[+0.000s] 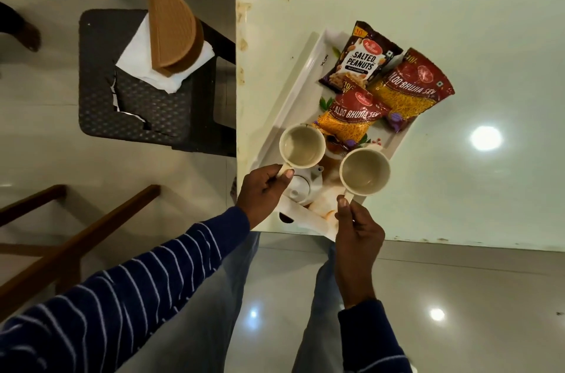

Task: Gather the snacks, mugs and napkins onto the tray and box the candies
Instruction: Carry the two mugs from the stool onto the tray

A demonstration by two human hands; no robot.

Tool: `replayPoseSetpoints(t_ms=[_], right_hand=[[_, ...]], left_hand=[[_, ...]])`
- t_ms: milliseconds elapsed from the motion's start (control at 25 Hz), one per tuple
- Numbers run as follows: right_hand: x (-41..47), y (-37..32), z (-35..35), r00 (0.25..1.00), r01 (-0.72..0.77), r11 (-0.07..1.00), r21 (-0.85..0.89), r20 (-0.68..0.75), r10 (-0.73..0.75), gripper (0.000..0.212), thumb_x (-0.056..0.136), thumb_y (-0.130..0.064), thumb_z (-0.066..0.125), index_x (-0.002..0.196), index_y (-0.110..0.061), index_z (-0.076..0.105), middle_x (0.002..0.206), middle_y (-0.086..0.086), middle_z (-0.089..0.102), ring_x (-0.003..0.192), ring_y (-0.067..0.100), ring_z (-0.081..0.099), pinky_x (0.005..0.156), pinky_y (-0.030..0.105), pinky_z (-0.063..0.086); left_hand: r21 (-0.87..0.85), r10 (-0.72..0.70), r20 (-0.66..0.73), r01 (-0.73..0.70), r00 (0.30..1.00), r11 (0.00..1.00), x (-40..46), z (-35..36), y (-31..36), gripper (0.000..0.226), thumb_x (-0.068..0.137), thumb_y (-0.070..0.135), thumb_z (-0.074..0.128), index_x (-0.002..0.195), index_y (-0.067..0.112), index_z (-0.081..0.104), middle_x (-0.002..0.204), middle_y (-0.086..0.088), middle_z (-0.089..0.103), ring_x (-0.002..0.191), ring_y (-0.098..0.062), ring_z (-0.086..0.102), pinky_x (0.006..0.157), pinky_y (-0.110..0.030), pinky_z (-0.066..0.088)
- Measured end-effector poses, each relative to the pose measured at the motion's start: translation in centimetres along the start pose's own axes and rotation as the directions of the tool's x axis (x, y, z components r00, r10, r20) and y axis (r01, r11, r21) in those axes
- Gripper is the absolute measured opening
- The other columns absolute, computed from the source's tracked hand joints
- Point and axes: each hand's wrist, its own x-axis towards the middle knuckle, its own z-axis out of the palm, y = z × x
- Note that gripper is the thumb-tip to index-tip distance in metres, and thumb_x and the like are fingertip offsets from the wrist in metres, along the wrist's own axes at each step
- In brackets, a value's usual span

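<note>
A white rectangular tray (301, 79) lies at an angle on the pale table. Three snack packets rest on its far half: salted peanuts (360, 59), a large Aloo Bhujia Sev (412, 88) and a smaller Aloo Bhujia Sev (351, 120). My left hand (263, 192) grips the handle of a cream mug (302, 145) over the tray's near left part. My right hand (357, 235) pinches the handle of a second cream mug (364, 171) over the tray's near right part. Both mugs are upright and look empty. Whether they touch the tray is unclear.
A dark chair (137, 103) stands left of the table, bearing white napkins (165, 62) under a tan half-round box (174, 33). Wooden furniture rails (76, 244) cross the lower left. The table's near edge (458, 242) runs by my legs.
</note>
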Motion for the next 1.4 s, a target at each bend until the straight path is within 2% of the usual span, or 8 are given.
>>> replayPoseSetpoints(t_ms=[120,320,480,600,720,920,1080,1400], right_hand=[[-0.2,1.0,0.7,1.000,-0.024,0.991,-0.132,-0.009,0.023,0.029,0.095,-0.064,0.050,0.098,-0.044,0.071,0.089,-0.016,0.072,0.080,0.002,0.068,0.062,0.013,0.047],[0.2,0.5,1.6,0.998,-0.058,0.987,-0.148,-0.036,0.054,0.024,0.095,-0.063,0.052,0.094,-0.046,0.070,0.085,-0.020,0.072,0.079,-0.003,0.066,0.064,0.013,0.047],[1.2,-0.8,2.6,0.996,0.029,0.999,0.035,-0.083,-0.026,0.014,0.097,-0.020,0.063,0.087,-0.018,0.072,0.080,0.000,0.070,0.074,0.000,0.062,0.067,0.008,0.046],[2.3,-1.4,2.9,0.992,0.072,0.996,0.043,-0.104,-0.067,0.021,0.097,-0.012,0.063,0.084,0.003,0.070,0.076,0.023,0.066,0.070,0.025,0.059,0.064,0.012,0.044],[3.2,-1.7,3.0,0.989,0.051,0.998,0.046,-0.140,-0.044,0.032,0.097,-0.013,0.064,0.079,0.014,0.063,0.073,0.034,0.058,0.067,0.023,0.048,0.063,0.023,0.039],[3.2,-1.4,3.3,0.985,0.037,0.997,0.065,-0.169,-0.025,0.033,0.098,-0.019,0.064,0.078,0.008,0.064,0.070,0.027,0.059,0.069,0.017,0.050,0.061,0.018,0.040],[3.3,-0.8,3.9,0.980,0.001,0.991,0.135,-0.196,0.026,0.031,0.096,-0.026,0.066,0.079,-0.001,0.068,0.069,0.006,0.064,0.067,0.004,0.057,0.066,0.013,0.046],[3.8,0.0,3.7,0.988,0.045,0.998,0.045,-0.153,-0.038,0.039,0.098,-0.033,0.062,0.069,-0.007,0.058,0.062,0.001,0.059,0.066,0.007,0.058,0.064,0.018,0.045]], left_hand=[[-0.011,-0.014,0.012,0.014,1.000,1.000,0.3,0.0,-0.1,0.066,0.088,0.057,0.053,0.098,-0.006,0.066,0.084,-0.009,0.061,0.082,-0.016,0.054,0.076,-0.038,0.047],[-0.005,0.033,-0.003,-0.033,0.999,0.999,1.4,0.0,0.7,0.060,0.091,0.051,0.054,0.097,-0.007,0.066,0.088,-0.033,0.063,0.078,-0.021,0.055,0.072,-0.048,0.050],[-0.023,0.014,-0.008,-0.014,1.000,1.000,2.8,0.0,0.9,0.043,0.098,0.033,0.059,0.097,-0.009,0.065,0.086,-0.032,0.061,0.074,-0.020,0.051,0.070,-0.035,0.044],[-0.024,0.021,0.000,-0.021,1.000,0.999,3.7,0.0,1.2,0.041,0.099,0.031,0.059,0.097,-0.009,0.066,0.082,-0.032,0.059,0.072,-0.019,0.049,0.068,-0.034,0.043],[0.010,0.036,0.022,-0.037,0.999,0.999,4.6,-0.3,1.3,0.044,0.098,0.035,0.058,0.097,-0.009,0.065,0.085,-0.032,0.060,0.074,-0.019,0.050,0.069,-0.040,0.045],[0.083,0.085,0.091,-0.093,0.992,0.992,5.5,-1.2,1.3,0.049,0.100,0.036,0.055,0.090,-0.012,0.061,0.088,-0.034,0.063,0.079,-0.017,0.051,0.077,-0.052,0.050],[0.102,0.131,0.108,-0.142,0.985,0.985,5.5,-1.3,1.6,0.048,0.101,0.031,0.056,0.076,-0.009,0.050,0.063,-0.014,0.042,0.063,-0.018,0.039,0.061,-0.037,0.037],[0.164,0.148,0.143,-0.171,0.979,0.972,5.6,-1.0,2.0,0.045,0.103,0.030,0.052,0.080,-0.008,0.047,0.066,-0.010,0.042,0.063,-0.017,0.038,0.062,-0.032,0.035]])
